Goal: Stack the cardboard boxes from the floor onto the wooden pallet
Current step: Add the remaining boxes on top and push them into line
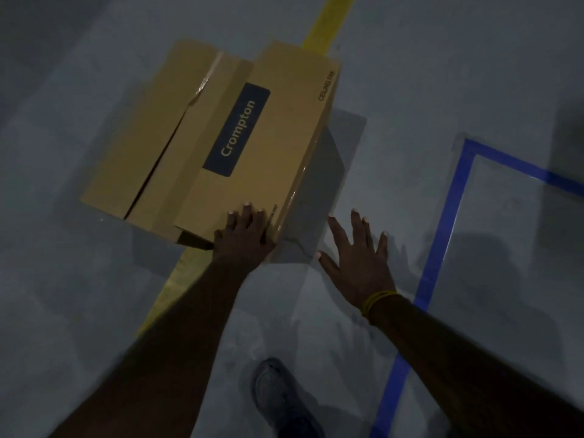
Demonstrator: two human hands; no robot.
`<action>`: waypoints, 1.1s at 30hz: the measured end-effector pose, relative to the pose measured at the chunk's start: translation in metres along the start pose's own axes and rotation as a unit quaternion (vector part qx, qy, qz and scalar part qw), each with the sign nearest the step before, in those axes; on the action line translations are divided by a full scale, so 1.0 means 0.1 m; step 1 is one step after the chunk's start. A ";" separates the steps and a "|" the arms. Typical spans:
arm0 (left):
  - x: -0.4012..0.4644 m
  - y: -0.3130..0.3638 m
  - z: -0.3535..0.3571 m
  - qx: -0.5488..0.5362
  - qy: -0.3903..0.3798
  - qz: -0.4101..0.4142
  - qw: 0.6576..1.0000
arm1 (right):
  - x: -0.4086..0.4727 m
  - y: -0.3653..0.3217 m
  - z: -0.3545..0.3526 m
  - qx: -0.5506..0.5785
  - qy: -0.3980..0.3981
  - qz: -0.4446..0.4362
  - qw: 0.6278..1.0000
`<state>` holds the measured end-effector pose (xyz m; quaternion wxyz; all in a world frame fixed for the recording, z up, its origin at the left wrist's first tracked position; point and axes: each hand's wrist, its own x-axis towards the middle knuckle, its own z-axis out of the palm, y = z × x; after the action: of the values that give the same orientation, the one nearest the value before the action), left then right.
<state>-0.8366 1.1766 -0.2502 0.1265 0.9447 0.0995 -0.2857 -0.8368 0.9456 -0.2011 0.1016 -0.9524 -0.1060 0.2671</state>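
A long cardboard box with a dark "Crompton" label lies on top of a second, wider cardboard box whose top flaps gape slightly. Both rest on the grey floor. My left hand lies flat on the near right corner of the upper box, fingers spread over its top. My right hand hovers to the right of the box, fingers apart, holding nothing; a yellow band circles its wrist. No wooden pallet is in view.
A yellow floor stripe runs under the boxes toward me. Blue tape marks a rectangle on the floor at the right. My shoe stands at the bottom centre. The light is dim.
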 end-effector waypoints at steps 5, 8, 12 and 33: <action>-0.08 0.20 0.26 0.001 0.016 -0.027 1.000 | 0.09 0.01 0.10 -0.003 -0.009 0.015 1.000; -0.16 0.38 0.38 0.053 0.038 -0.013 0.998 | 0.16 -0.01 0.14 -0.007 -0.008 0.019 1.000; -0.34 0.67 0.55 0.116 0.046 0.072 0.990 | 0.30 -0.09 0.09 0.014 0.001 0.017 1.000; -0.43 1.29 0.86 -0.068 0.227 0.338 0.911 | 0.53 0.89 0.08 0.023 0.028 0.096 0.995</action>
<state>-0.8827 1.0242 -0.2714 0.2538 0.9502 -0.1809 0.0042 -0.7838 0.8752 -0.2551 0.1002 -0.9626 -0.0050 0.2516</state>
